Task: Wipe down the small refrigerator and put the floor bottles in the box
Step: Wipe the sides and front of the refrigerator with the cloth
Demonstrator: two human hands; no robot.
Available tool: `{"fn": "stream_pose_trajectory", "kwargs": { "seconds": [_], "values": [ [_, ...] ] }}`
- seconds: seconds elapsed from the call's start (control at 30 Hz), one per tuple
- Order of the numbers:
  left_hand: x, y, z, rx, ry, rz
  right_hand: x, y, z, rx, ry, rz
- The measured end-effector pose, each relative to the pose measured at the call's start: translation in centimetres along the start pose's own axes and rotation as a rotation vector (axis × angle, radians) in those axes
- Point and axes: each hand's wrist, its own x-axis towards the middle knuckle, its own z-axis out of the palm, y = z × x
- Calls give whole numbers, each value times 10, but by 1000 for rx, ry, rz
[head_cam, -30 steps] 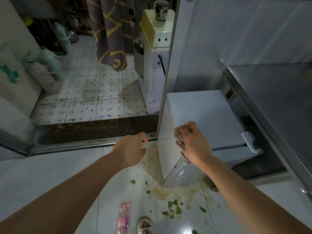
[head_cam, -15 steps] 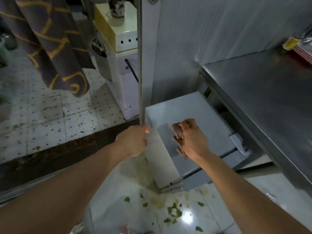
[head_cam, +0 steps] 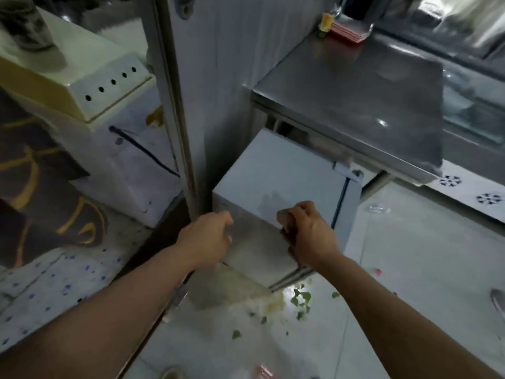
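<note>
Soft brownish rag point(head_cam: 284, 218) bunches in her closed right hand point(head_cam: 308, 233) on the rigid, likely slick, small grey metal refrigerator point(head_cam: 273, 173), loosely curled left hand point(head_cam: 207, 236) empty beside it.

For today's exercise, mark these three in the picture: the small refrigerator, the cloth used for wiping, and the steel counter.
small refrigerator point(head_cam: 287, 170): head view, on its bare top surface.
cloth point(head_cam: 284, 218): head view, on the bunched part showing beside the right hand's fingers.
steel counter point(head_cam: 355, 86): head view, on its bare top.
</note>
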Motion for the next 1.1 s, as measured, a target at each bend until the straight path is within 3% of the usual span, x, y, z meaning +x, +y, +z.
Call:
{"fn": "stream_pose_trajectory", "kwargs": {
  "seconds": [0.27, 0.5, 0.83, 1.0, 1.1],
  "values": [
    [-1, 24, 21, 116, -115, 117, -60, 8, 3, 178, 199, 180],
    [9, 39, 63, 195, -104, 254, -100, 38, 36, 214, 291, 252],
    [50, 19, 111, 417, 108, 453, -90, 50, 85, 171, 540, 274],
    [88, 3, 122, 542, 168, 543, -65, 55, 116, 62, 690, 276],
    [102, -19, 133, 543, 285, 626, -55, 59, 142, -54, 781, 297]
  ]
}}
